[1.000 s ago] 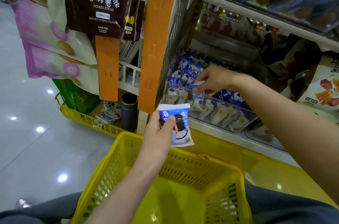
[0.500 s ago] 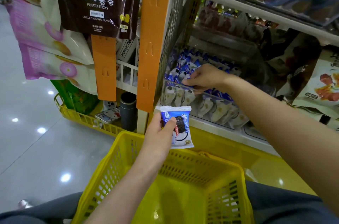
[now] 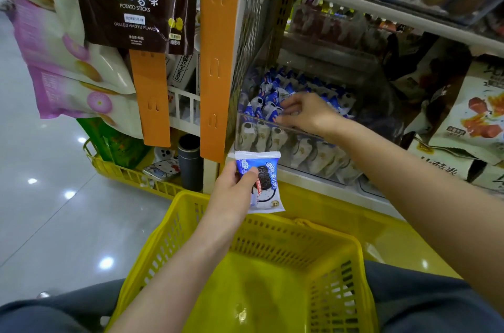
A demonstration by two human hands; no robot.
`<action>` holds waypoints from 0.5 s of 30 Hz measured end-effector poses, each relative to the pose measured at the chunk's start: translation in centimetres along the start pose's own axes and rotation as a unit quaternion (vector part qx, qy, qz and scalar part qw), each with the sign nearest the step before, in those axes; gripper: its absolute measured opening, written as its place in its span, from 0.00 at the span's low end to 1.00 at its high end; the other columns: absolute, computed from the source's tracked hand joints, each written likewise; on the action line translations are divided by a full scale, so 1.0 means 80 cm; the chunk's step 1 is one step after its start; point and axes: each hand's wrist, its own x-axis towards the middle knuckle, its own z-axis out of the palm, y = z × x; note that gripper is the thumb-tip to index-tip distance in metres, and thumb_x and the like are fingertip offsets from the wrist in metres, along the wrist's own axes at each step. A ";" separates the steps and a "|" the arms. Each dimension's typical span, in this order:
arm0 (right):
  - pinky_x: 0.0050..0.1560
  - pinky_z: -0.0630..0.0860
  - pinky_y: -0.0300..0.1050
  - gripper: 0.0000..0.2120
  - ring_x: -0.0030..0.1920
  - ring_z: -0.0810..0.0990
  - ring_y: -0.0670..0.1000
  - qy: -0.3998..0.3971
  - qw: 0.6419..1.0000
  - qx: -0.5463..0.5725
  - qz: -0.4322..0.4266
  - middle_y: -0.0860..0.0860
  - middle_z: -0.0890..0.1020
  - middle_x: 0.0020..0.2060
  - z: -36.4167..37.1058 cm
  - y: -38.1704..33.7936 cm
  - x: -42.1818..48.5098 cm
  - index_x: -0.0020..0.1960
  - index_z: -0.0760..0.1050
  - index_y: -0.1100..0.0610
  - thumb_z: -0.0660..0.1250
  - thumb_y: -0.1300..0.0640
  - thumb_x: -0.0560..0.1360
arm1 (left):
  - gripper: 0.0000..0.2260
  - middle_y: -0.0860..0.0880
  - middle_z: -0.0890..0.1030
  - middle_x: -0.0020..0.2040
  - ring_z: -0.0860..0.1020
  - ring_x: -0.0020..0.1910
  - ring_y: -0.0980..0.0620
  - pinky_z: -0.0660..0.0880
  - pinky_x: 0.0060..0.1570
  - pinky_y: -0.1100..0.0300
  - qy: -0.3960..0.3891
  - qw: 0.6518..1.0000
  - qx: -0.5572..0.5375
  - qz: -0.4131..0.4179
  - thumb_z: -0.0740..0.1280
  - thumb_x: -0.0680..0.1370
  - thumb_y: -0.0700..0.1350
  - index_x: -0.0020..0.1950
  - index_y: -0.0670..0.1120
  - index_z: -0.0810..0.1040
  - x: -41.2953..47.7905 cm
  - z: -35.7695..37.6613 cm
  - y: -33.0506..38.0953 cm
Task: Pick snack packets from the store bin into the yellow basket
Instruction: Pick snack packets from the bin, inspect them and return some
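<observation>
My left hand (image 3: pixel 234 191) grips a blue-and-white cookie packet (image 3: pixel 268 182) upright, just above the far rim of the yellow basket (image 3: pixel 359 264), which sits on my lap with nothing visible inside. My right hand (image 3: pixel 308 114) reaches into the clear plastic store bin (image 3: pixel 300 154) on the shelf. Its fingers stretch left and touch the heap of blue-and-white snack packets (image 3: pixel 268 92) there. No packet is plainly held in that hand.
An orange shelf post (image 3: pixel 218 60) stands left of the bin. Hanging snack bags (image 3: pixel 136 0) fill the upper left. A second yellow basket (image 3: pixel 128 174) with a dark cylinder (image 3: pixel 189 161) sits on the floor. More bagged goods (image 3: pixel 477 114) lie to the right.
My right hand has dropped from the bin's front edge deeper into the packets, and its fingers have spread. My left hand keeps the packet in about the same place.
</observation>
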 end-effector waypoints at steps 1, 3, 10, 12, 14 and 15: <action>0.47 0.74 0.37 0.14 0.46 0.76 0.45 0.074 0.996 0.001 -0.040 0.48 0.77 0.47 0.001 0.000 -0.010 0.59 0.73 0.56 0.68 0.58 0.74 | 0.07 0.53 0.80 0.43 0.79 0.31 0.66 0.71 0.27 0.74 -0.001 1.000 0.001 0.000 0.59 0.80 0.43 0.56 0.46 0.73 -0.001 -0.001 -0.001; 0.44 0.71 0.27 0.08 0.43 0.74 0.40 0.191 0.972 0.052 -0.128 0.45 0.77 0.44 0.005 -0.002 -0.044 0.55 0.73 0.55 0.65 0.59 0.76 | 0.07 0.54 0.82 0.40 0.80 0.31 0.65 0.72 0.27 0.74 -0.005 1.000 -0.001 0.001 0.59 0.80 0.43 0.56 0.46 0.74 -0.002 -0.001 -0.004; 0.43 0.71 0.27 0.06 0.40 0.75 0.35 0.043 0.982 0.155 -0.100 0.42 0.78 0.41 0.061 0.032 -0.157 0.52 0.75 0.53 0.65 0.54 0.76 | 0.10 0.48 0.82 0.46 0.81 0.41 0.60 0.75 0.36 0.70 -0.031 0.999 0.037 -0.001 0.57 0.81 0.45 0.55 0.41 0.74 -0.010 0.007 -0.026; 0.46 0.75 0.37 0.05 0.41 0.77 0.41 -0.016 0.976 0.213 -0.046 0.48 0.81 0.42 0.073 0.042 -0.168 0.50 0.76 0.56 0.66 0.59 0.75 | 0.10 0.44 0.81 0.48 0.80 0.42 0.58 0.74 0.38 0.70 -0.038 0.998 0.056 -0.002 0.57 0.81 0.43 0.55 0.40 0.74 -0.013 0.008 -0.032; 0.45 0.77 0.40 0.06 0.41 0.78 0.47 -0.034 0.961 0.274 -0.008 0.54 0.81 0.44 0.077 0.049 -0.174 0.49 0.76 0.58 0.68 0.64 0.73 | 0.08 0.48 0.81 0.45 0.79 0.38 0.64 0.73 0.36 0.73 -0.049 0.997 0.063 0.005 0.57 0.81 0.42 0.52 0.44 0.75 -0.017 0.009 -0.035; 0.42 0.77 0.38 0.06 0.39 0.79 0.47 -0.045 0.952 0.303 0.007 0.55 0.81 0.43 0.077 0.051 -0.175 0.49 0.76 0.58 0.68 0.65 0.73 | 0.08 0.51 0.81 0.44 0.79 0.37 0.66 0.72 0.36 0.74 -0.055 0.996 0.066 0.011 0.58 0.80 0.41 0.50 0.47 0.76 -0.018 0.008 -0.037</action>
